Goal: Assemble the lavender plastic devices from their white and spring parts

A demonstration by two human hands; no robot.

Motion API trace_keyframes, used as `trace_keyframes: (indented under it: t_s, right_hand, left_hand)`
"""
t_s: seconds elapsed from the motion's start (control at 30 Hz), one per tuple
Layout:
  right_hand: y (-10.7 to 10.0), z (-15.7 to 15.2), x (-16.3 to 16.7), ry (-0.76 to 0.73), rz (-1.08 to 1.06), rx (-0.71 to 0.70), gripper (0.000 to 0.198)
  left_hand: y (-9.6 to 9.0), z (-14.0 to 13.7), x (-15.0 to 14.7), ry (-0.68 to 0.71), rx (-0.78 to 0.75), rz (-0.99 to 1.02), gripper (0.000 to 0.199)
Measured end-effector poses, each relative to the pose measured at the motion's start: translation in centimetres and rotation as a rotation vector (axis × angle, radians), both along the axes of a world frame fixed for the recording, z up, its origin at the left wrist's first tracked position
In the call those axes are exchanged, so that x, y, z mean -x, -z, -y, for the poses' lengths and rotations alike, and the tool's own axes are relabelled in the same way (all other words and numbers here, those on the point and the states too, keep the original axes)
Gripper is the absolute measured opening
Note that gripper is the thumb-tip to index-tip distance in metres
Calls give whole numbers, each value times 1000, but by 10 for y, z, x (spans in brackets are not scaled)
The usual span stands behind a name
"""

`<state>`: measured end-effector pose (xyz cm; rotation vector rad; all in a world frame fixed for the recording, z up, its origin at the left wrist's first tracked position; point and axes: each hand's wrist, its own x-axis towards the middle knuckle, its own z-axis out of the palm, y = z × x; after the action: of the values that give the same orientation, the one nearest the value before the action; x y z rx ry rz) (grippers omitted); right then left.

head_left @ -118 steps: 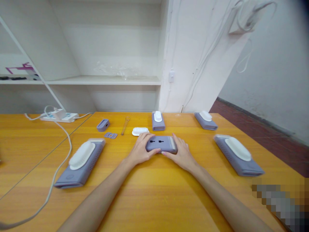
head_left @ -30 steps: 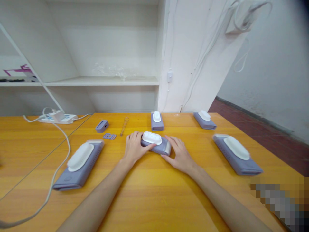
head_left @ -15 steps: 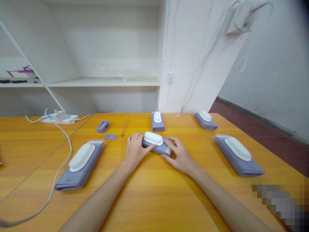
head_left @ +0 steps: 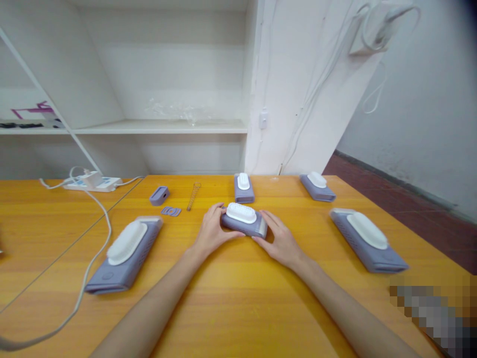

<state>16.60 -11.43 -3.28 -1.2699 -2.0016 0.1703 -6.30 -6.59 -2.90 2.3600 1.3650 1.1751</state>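
Observation:
Between my two hands lies a grey-purple box (head_left: 244,226) with a white oval, bristled-looking piece (head_left: 241,213) on top. My left hand (head_left: 214,228) curls round the box's left end, thumb along its near lower edge. At the other end, my right hand (head_left: 280,238) grips beside a pale end cap (head_left: 262,228), fingers behind and thumb in front. Beyond my left hand are a thin coil spring (head_left: 193,197), a small grey-purple holder with a slot (head_left: 160,195) and flat grey-purple cut-out pieces (head_left: 171,211).
Similar boxes with white tops lie around: one at left (head_left: 108,278), one at right (head_left: 385,261), two at the back (head_left: 245,196) (head_left: 323,193). A white cable (head_left: 91,263) runs down the left from a power strip (head_left: 93,185). White shelving (head_left: 160,127) stands behind the wooden table (head_left: 238,308).
The box has shifted slightly right. My left thumb has slid from near the white top to the near lower edge, and my right fingers have moved off the white piece.

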Motion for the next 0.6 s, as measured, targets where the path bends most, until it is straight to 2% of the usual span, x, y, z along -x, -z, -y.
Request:
trace_keyframes:
  t_s: [0.17,0.4,0.6]
  right_hand:
    - [7,-4,-6,-17,-44,37,69]
    - [4,-2,-6,-28,-54,49,69]
    - [3,-1,-5,-39,-66,38,68]
  left_hand:
    - [4,-6,4,58,125,174,54]
    - [6,-8,0,205,380,507,51]
    - [6,-10,0,155,392,496,58]
